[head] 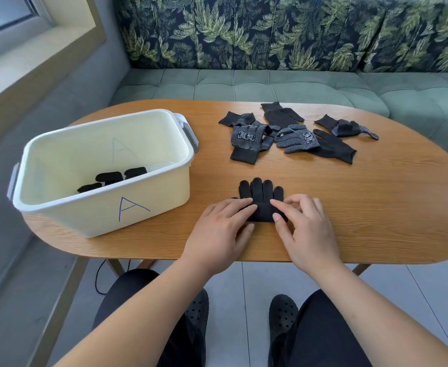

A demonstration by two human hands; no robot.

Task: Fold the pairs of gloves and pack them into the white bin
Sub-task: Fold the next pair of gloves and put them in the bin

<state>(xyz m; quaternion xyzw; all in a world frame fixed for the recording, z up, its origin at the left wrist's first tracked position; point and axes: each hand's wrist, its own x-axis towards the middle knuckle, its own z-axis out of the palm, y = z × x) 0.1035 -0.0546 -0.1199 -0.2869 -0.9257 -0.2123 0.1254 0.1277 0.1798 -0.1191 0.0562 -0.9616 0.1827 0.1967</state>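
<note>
A black glove pair (261, 192) lies flat near the table's front edge, fingers pointing away from me. My left hand (221, 231) and my right hand (303, 229) both pinch its cuff end, fingertips pressed on the fabric. The white bin (143, 215), marked with a blue "A", stands on the table's left side. Black folded gloves (111, 178) lie in its bottom. A loose pile of black and dotted gloves (286, 133) lies at the far middle of the table.
The wooden oval table (376, 207) has bare surface on the right. A green sofa (297, 83) with a leaf-patterned back runs behind it. A window sill is at the left. My knees and black shoes show below the table edge.
</note>
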